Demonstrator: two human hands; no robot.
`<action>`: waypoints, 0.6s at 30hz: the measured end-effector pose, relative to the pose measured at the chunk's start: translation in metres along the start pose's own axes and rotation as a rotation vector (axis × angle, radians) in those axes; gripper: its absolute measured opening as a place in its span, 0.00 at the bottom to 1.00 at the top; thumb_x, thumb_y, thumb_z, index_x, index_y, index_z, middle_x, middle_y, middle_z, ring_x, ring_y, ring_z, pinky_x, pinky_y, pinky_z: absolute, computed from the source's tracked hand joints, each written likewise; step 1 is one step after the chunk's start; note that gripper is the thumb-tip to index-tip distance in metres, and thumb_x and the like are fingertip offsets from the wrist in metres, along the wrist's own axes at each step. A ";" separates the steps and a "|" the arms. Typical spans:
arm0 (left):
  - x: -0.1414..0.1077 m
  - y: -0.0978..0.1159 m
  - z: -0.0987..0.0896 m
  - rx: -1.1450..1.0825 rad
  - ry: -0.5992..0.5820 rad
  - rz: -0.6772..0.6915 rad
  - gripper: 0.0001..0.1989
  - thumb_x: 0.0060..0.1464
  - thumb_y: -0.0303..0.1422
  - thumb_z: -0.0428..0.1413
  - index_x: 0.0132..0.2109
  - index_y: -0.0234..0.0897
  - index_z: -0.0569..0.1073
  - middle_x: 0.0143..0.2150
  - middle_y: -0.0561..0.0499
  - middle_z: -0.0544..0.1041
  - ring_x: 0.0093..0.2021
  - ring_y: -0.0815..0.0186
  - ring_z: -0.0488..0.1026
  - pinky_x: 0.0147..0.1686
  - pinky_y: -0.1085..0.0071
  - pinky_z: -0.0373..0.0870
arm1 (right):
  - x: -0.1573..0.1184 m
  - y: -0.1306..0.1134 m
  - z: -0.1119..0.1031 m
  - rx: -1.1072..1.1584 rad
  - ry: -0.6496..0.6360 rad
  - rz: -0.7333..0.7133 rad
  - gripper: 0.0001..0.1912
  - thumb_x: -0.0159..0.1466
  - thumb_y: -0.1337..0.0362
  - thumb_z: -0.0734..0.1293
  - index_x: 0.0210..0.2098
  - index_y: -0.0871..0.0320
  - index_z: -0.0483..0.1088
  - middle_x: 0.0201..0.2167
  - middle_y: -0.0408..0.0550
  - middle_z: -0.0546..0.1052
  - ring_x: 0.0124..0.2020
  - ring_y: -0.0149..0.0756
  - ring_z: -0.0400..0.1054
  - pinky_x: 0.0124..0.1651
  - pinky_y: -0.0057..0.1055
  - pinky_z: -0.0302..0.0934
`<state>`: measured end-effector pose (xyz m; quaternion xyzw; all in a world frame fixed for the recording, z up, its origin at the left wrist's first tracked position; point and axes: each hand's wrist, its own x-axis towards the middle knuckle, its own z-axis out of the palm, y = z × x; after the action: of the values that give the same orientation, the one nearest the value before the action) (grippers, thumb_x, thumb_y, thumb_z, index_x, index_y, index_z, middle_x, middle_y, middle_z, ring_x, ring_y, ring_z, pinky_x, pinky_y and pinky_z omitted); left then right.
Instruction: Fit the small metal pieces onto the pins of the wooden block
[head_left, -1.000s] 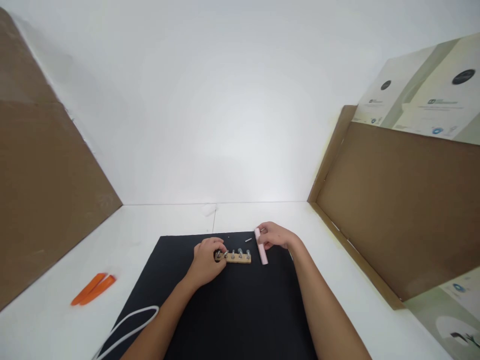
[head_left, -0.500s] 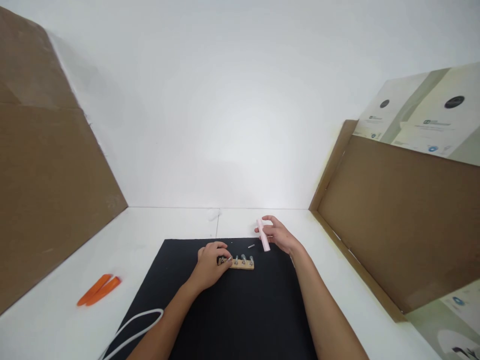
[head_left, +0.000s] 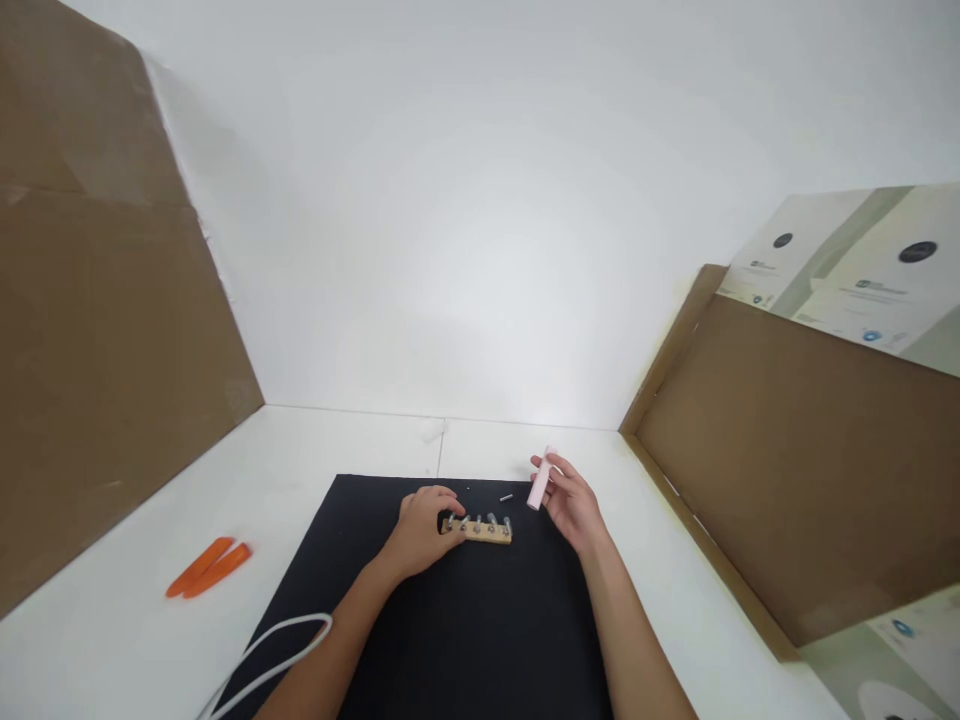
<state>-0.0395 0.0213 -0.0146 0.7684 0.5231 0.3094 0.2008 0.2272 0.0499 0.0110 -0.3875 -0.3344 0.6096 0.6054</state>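
A short pale wooden strip (head_left: 487, 534) lies on the black mat, with several small metal pieces (head_left: 478, 523) standing in a row along it. My left hand (head_left: 424, 528) grips the strip's left end, thumb along the near side and fingers curled behind. To the right, above the mat's far edge, my right hand (head_left: 574, 505) holds a slim pink bar (head_left: 538, 482) between thumb and fingers, tilted with its lower end toward me; its exact kind is unclear. Between the strip and that hand, a small loose metal pin (head_left: 506, 497) rests on the mat.
The black mat (head_left: 480, 630) covers the middle of the white table (head_left: 300, 450). Two orange pieces (head_left: 206, 568) lie at the left. A white cable (head_left: 277, 645) loops beside my left forearm. Cardboard panels stand left (head_left: 112, 330) and right (head_left: 810, 450), before a white wall.
My right hand has turned the pink bar, so its lower end now leans left instead of right. The left hand stays at the strip, its index finger a little raised. The view has tilted slightly.
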 end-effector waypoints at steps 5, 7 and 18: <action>0.003 -0.009 -0.011 -0.105 -0.055 0.006 0.07 0.47 0.33 0.61 0.37 0.44 0.80 0.49 0.48 0.78 0.50 0.57 0.73 0.54 0.57 0.65 | 0.004 0.010 -0.015 0.207 0.089 -0.015 0.21 0.51 0.65 0.74 0.43 0.51 0.69 0.43 0.45 0.80 0.33 0.36 0.75 0.36 0.32 0.70; 0.003 -0.008 -0.014 -0.125 -0.056 -0.007 0.06 0.47 0.33 0.62 0.36 0.44 0.80 0.48 0.48 0.78 0.49 0.57 0.73 0.53 0.58 0.66 | 0.005 0.014 -0.018 0.217 0.103 -0.017 0.22 0.50 0.65 0.74 0.44 0.51 0.70 0.43 0.45 0.80 0.33 0.36 0.75 0.35 0.32 0.71; -0.014 0.008 -0.008 -0.040 0.045 -0.136 0.20 0.49 0.29 0.60 0.51 0.36 0.74 0.52 0.42 0.75 0.55 0.57 0.70 0.58 0.60 0.65 | 0.015 0.032 -0.031 -1.016 0.237 -0.317 0.20 0.57 0.51 0.65 0.41 0.58 0.77 0.37 0.53 0.81 0.38 0.48 0.74 0.46 0.42 0.66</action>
<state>-0.0428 0.0056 -0.0077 0.7196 0.5722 0.3228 0.2247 0.2393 0.0611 -0.0326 -0.6420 -0.5706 0.2246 0.4601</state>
